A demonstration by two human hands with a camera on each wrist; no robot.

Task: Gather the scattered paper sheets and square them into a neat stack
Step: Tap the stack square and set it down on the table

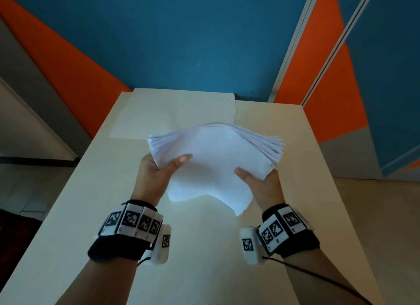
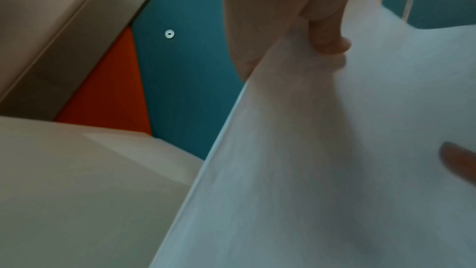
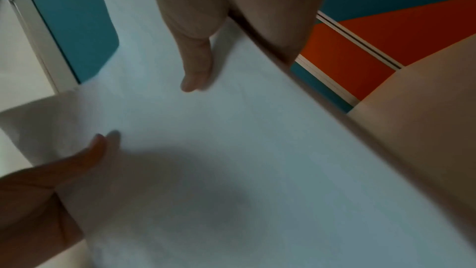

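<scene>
A thick bundle of white paper sheets (image 1: 213, 159) is held up above the cream table (image 1: 68, 213). Its far edges are fanned and uneven, and its near end droops. My left hand (image 1: 156, 168) grips the bundle's left side, thumb on top, fingers hidden beneath. My right hand (image 1: 259, 179) grips the right side the same way. In the left wrist view the paper sheets (image 2: 335, 150) fill the right half under my left thumb (image 2: 327, 36). The right wrist view shows the paper sheets (image 3: 231, 150) under my right thumb (image 3: 195, 64), with the left hand's thumb (image 3: 85, 156) at lower left.
A cream folder (image 1: 177, 113) lies flat at the table's far end, beyond the bundle. Blue and orange wall panels (image 1: 181, 31) stand behind the table. A black cable (image 1: 318, 275) runs back from my right wrist band.
</scene>
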